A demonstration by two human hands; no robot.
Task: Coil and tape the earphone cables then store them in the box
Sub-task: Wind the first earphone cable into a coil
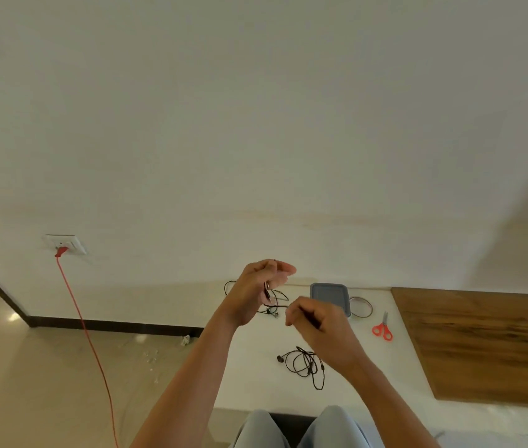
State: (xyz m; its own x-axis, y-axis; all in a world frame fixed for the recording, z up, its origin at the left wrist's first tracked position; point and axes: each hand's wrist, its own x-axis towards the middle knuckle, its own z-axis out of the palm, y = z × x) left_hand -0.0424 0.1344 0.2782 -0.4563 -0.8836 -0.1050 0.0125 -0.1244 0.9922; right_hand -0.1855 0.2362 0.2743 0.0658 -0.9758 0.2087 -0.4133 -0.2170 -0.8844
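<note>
Item: earphone cable [267, 294], black. One end was lifted and the rest trailed on the white table [401, 367] behind the hands.
Step judged in hand: winding the first coil. It called for loops of one size, light tension between the two hands, and a firm anchor on the started end so the turns would not slip before taping.
Left hand [256, 286]: was raised over the table's far side, fingers curled against the thumb, pinching the cable near its plug.
Right hand [321, 321]: sat lower and nearer, knuckles up, fingers curled on a dark strand. This was apparently the same cable, though blur left it uncertain.
Second earphone cable [304, 367]: lay loose and untaped near the right wrist.
Box [330, 294]: grey, stood beyond the right hand.
Tape roll [361, 307]: lay just beside the box.
Scissors [382, 328]: red-handled, lay near the tape
</note>
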